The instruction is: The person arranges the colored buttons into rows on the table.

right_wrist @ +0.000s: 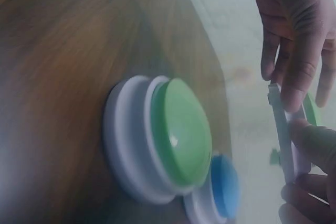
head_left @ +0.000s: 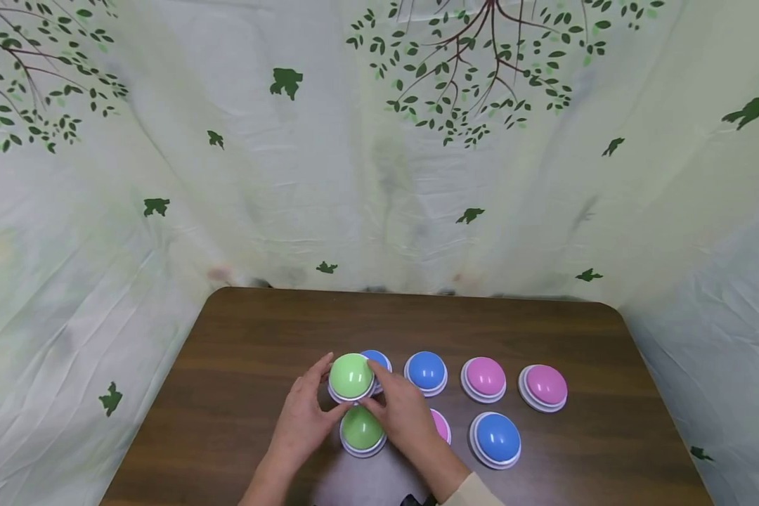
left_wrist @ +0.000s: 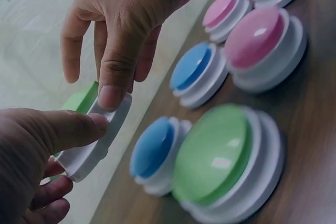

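Raised green button (head_left: 351,376) between left fingers (head_left: 313,372) and right fingers (head_left: 386,379), both clamped on its white base (left_wrist: 93,153).

First: Head camera up high, facing forward and down — there's the wooden tabletop (head_left: 259,330), branch-printed cloth (head_left: 329,176) beyond!
Second: And the wrists?
First: Close in, rolled sideways — tabletop on the right for left wrist, on the left for right wrist! All three catch the held green-domed button (head_left: 351,376).

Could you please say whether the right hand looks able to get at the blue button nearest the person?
Probably not: the right hand grips the raised green button, so would need to release it first; the blue button itself looks uncovered.
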Tool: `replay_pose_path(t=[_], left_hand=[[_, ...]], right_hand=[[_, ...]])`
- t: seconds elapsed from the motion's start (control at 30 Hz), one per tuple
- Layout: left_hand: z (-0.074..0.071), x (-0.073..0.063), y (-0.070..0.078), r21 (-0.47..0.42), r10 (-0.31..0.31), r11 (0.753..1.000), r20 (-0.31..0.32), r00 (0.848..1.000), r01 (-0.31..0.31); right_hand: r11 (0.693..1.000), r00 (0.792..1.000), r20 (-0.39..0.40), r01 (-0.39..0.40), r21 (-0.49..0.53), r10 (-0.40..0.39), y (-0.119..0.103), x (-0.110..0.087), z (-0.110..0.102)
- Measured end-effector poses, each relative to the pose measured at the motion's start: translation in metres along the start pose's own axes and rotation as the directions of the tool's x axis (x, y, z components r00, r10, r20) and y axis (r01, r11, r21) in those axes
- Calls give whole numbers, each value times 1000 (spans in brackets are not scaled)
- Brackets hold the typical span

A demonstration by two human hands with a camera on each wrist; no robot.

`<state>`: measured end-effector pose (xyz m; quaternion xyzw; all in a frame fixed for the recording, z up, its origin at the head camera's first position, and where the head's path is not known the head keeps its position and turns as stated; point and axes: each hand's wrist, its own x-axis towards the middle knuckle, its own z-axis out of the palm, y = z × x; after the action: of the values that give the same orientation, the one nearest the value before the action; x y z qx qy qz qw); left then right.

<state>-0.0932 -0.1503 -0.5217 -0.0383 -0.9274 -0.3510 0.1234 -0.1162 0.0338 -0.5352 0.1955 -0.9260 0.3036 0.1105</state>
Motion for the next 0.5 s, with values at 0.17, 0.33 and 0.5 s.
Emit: replay_pose_path(t=[0.17,0.33,0.5], left_hand=[[18,-5,17,38,61,997,19,998,-62],[39,-11,35,40,110,993,43,993,-112],[61,-19,55,27,168,985,79,983,-170]], right_hand=[[1000,996,-94,-10,-23,7,14,-21,-10],[995,985,-164,-72,-71,60,28,-43,-22],[982,977,-127,-180,-57,171,44,-69,-39]])
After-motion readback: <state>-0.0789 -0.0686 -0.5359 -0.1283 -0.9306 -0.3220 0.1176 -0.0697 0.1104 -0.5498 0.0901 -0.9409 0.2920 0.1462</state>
